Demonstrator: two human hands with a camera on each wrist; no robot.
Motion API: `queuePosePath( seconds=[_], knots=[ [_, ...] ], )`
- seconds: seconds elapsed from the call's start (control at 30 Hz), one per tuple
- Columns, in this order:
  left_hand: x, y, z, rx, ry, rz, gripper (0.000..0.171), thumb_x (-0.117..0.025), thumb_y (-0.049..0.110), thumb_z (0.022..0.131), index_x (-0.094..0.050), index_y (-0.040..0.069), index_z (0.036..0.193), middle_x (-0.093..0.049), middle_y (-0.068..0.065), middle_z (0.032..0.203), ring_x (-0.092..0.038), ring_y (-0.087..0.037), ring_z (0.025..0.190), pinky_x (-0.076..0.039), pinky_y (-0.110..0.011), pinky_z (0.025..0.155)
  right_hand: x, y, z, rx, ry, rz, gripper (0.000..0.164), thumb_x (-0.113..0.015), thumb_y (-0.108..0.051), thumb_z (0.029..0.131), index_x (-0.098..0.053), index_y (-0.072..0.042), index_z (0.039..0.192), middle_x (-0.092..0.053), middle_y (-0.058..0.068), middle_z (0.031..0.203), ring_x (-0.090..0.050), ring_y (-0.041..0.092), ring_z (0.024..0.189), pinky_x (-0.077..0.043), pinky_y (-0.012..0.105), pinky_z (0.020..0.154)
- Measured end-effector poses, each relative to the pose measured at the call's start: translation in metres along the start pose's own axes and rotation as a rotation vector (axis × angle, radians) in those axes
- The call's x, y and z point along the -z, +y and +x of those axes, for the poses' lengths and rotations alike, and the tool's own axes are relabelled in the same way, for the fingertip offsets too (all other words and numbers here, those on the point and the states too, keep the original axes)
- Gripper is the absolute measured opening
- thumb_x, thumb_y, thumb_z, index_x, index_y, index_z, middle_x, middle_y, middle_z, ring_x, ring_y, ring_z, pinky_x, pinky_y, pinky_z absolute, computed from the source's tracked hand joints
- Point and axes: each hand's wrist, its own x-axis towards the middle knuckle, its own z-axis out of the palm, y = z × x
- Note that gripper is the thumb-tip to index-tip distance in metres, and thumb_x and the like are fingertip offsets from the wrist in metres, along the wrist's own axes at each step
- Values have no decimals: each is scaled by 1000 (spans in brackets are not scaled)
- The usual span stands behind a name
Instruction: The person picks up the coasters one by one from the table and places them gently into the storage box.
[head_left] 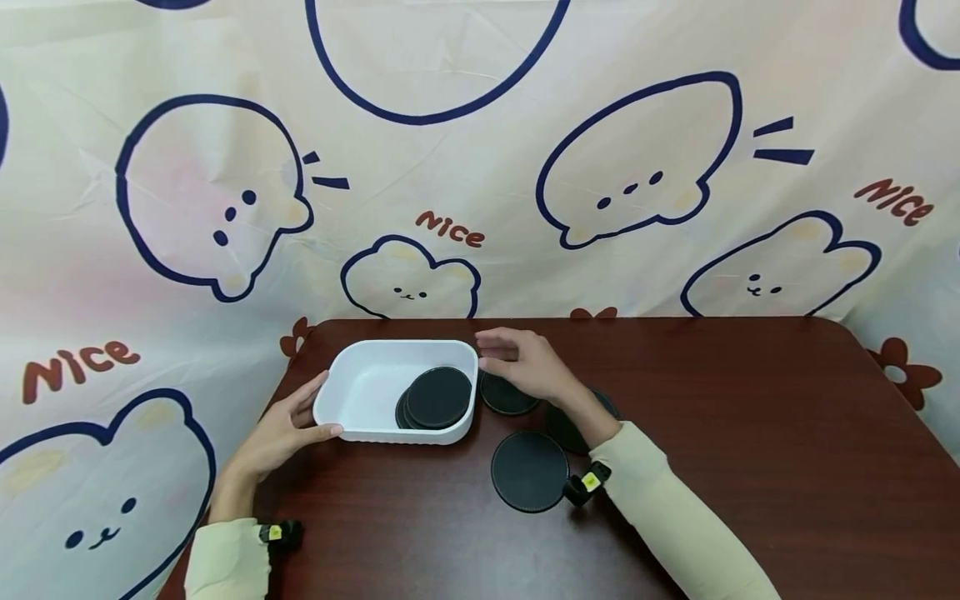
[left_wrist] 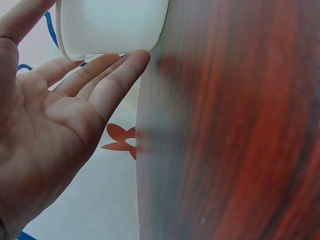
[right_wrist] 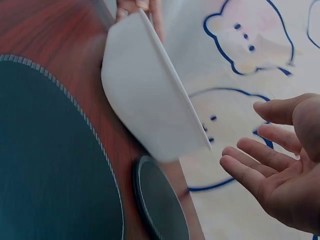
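Note:
A white rectangular plastic container (head_left: 360, 387) stands at the table's left rear. My left hand (head_left: 277, 437) holds its left end, thumb at the near corner and fingers toward the far one; in the left wrist view, fingers (left_wrist: 120, 80) lie against the container's end wall. Inside it, overlapping black round coasters (head_left: 438, 397) lie in the right half. Just off the right rim is my right hand (head_left: 525, 364), holding nothing, its fingers loosely extended in the right wrist view. Below that hand and forearm lie a coaster (head_left: 504, 398), a partly covered coaster (head_left: 562, 427) and a nearer coaster (head_left: 530, 472).
The dark brown wooden table (head_left: 750, 467) stretches right and toward me. Behind it hangs a pale cloth (head_left: 510, 275) printed with cartoon bears. Each sleeve cuff carries a small black wrist device, such as the right device (head_left: 587, 483).

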Motion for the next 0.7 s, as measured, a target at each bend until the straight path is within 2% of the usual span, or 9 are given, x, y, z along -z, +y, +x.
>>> queuePosePath(
  seconds=[0.23,0.37,0.57,0.7],
  knots=[
    [1,0,0,10,-2,14,99,-82,23,97,-19,12,173,-27,-28,175,-50,-53,148,-54,-17,97,28,24,-23,-98,7,137,45,-71,-22,105,-63,-11,149,-68,14,147,-68,30,135,-59,44,109],
    [1,1,0,16,-3,16,99,-81,22,97,-19,12,173,-27,-27,175,-49,-53,148,-54,-18,98,40,36,-34,-124,7,212,47,-70,-21,106,-62,-7,149,-66,21,149,-68,35,134,-60,43,106],
    [1,2,0,10,-7,12,99,-81,20,98,-18,11,173,-27,-28,174,-50,-54,148,-56,-19,98,56,47,-50,-138,24,203,50,-70,-23,106,-59,-3,151,-64,24,149,-66,43,134,-58,49,107],
    [1,2,0,-2,-6,12,98,-81,19,98,-19,11,173,-28,-28,174,-51,-54,146,-53,-15,95,65,55,-59,-143,31,178,54,-69,-25,107,-56,0,153,-63,22,152,-67,42,134,-60,44,105]
  ],
)
